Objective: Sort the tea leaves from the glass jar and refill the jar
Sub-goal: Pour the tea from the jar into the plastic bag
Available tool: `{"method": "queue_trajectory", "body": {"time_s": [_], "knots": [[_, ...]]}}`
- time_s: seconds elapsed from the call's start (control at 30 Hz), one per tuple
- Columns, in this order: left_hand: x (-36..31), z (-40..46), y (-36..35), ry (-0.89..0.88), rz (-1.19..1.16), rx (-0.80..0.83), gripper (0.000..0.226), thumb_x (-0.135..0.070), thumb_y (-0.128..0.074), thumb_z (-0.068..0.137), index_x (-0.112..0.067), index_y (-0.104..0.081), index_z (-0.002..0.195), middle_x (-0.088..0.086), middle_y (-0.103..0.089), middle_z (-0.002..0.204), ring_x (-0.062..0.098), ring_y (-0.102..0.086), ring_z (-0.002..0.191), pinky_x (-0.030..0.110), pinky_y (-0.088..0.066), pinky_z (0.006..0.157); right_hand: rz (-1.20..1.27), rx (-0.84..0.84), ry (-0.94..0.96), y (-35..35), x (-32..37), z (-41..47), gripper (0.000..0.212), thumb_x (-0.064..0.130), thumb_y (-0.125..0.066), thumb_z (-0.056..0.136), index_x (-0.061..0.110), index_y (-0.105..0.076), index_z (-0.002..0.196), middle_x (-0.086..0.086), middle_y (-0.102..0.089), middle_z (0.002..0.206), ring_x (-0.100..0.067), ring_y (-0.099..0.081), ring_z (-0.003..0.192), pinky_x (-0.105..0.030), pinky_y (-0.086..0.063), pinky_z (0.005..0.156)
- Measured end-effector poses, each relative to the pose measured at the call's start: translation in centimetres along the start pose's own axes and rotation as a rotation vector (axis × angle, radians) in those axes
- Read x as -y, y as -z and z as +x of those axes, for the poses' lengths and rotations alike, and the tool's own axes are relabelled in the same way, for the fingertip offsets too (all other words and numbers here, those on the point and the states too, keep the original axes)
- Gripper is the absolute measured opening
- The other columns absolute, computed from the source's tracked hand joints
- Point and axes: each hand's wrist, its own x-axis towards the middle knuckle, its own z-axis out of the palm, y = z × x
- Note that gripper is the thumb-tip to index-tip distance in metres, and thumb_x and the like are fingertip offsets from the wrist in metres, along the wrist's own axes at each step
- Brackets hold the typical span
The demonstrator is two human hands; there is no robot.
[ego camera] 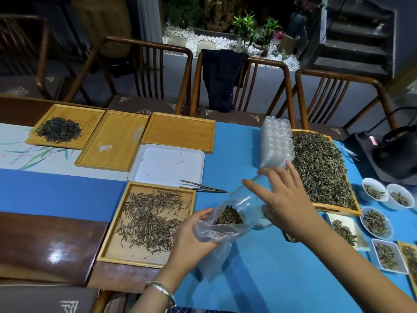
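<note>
The glass jar (244, 201) is tilted with its mouth down and to the left, brown tea leaves (228, 216) gathered at the mouth. My right hand (284, 199) grips the jar's upper body from the right. My left hand (191, 236) holds a clear plastic bag (214, 233) open around the jar's mouth. Just left of the bag lies a wooden tray (106, 249) spread with thin brown tea leaves (149, 222).
A white tray (169, 164) with metal tweezers (203, 188) on its near edge lies behind the jar. Three wooden trays stand further back, one with dark leaves (59, 129). A big tray of green leaves (320, 168), clear plastic containers (276, 141), several small dishes (375, 192) and a black kettle (397, 154) are at right.
</note>
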Motion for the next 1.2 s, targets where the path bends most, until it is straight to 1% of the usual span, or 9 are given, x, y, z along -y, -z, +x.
{"method": "queue_trajectory", "body": {"time_s": [0.13,0.23,0.37,0.47,0.53,0.67,0.8,0.9,1.2], "knots": [[-0.1,0.0,-0.3,0.006,-0.016,-0.002,0.068,-0.038,-0.093,0.051,-0.042,-0.065,0.113,-0.026,-0.070,0.111,-0.004,-0.067,0.103,0.018,-0.053,0.090,-0.226,-0.032,0.172,0.3,0.2,0.6,0.075,-0.013,-0.052,0.057,0.022,-0.054,0.123,-0.020,-0.052,0.124,-0.036,-0.038,0.121,-0.055,-0.006,0.113],[-0.4,-0.1,-0.2,0.012,-0.024,0.003,0.068,-0.042,-0.090,0.049,-0.044,-0.064,0.112,-0.031,-0.067,0.110,-0.007,-0.066,0.101,0.013,-0.052,0.087,-0.312,-0.023,0.255,0.7,0.0,0.7,0.069,-0.005,-0.024,0.068,0.021,-0.052,0.125,-0.021,-0.051,0.127,-0.037,-0.037,0.123,-0.054,0.002,0.114],[-0.6,-0.3,-0.1,0.001,-0.017,-0.013,0.063,-0.045,-0.089,0.050,-0.047,-0.064,0.109,-0.035,-0.066,0.107,-0.010,-0.065,0.097,0.006,-0.048,0.082,-0.369,-0.053,0.284,1.2,0.1,1.0,0.069,-0.004,-0.019,0.071,0.021,-0.054,0.125,-0.021,-0.053,0.126,-0.036,-0.037,0.123,-0.054,0.000,0.113],[-0.5,-0.3,-0.1,0.009,-0.039,-0.016,0.064,-0.044,-0.090,0.050,-0.045,-0.064,0.109,-0.030,-0.069,0.108,-0.006,-0.067,0.097,0.011,-0.051,0.084,-0.365,-0.091,0.263,1.4,0.0,1.3,0.071,-0.005,-0.017,0.070,0.020,-0.056,0.124,-0.022,-0.054,0.126,-0.035,-0.037,0.123,-0.054,0.000,0.113],[-0.4,-0.2,-0.1,0.016,-0.052,-0.014,0.065,-0.042,-0.092,0.050,-0.043,-0.065,0.110,-0.026,-0.070,0.109,-0.002,-0.069,0.098,0.016,-0.053,0.087,-0.377,-0.103,0.254,1.3,0.0,1.3,0.071,-0.009,-0.024,0.068,0.021,-0.055,0.125,-0.021,-0.052,0.127,-0.035,-0.037,0.123,-0.054,0.002,0.113],[-0.5,0.0,0.0,0.019,-0.053,-0.015,0.065,-0.043,-0.092,0.050,-0.048,-0.065,0.109,-0.026,-0.070,0.109,-0.002,-0.068,0.100,0.019,-0.054,0.088,-0.336,-0.096,0.114,1.5,0.0,1.4,0.080,-0.010,-0.064,0.055,0.025,-0.052,0.126,-0.017,-0.042,0.128,-0.035,-0.037,0.124,-0.054,0.006,0.114],[-1.0,0.2,0.2,0.027,-0.075,-0.016,0.066,-0.039,-0.091,0.049,-0.041,-0.065,0.109,-0.026,-0.071,0.107,-0.001,-0.069,0.098,0.020,-0.055,0.088,-0.301,-0.045,0.145,1.4,0.4,1.3,0.079,-0.010,-0.065,0.052,0.025,-0.054,0.123,-0.017,-0.049,0.123,-0.034,-0.040,0.121,-0.055,0.001,0.113],[-1.5,0.4,0.1,0.025,-0.097,-0.009,0.067,-0.038,-0.091,0.049,-0.036,-0.066,0.111,-0.023,-0.072,0.107,0.001,-0.070,0.097,0.019,-0.055,0.087,-0.200,-0.010,0.012,1.4,0.6,1.2,0.080,-0.005,-0.071,0.048,0.026,-0.058,0.121,-0.015,-0.055,0.118,-0.034,-0.046,0.116,-0.059,-0.008,0.110],[-2.0,0.4,0.5,0.032,-0.075,-0.024,0.068,-0.016,-0.095,0.057,-0.026,-0.066,0.117,-0.011,-0.072,0.112,-0.001,-0.067,0.102,0.022,-0.053,0.093,0.053,0.073,-0.207,1.0,0.7,0.2,0.083,0.026,-0.085,0.050,0.032,-0.053,0.127,-0.008,-0.052,0.120,-0.031,-0.038,0.118,-0.059,-0.005,0.110]]}}
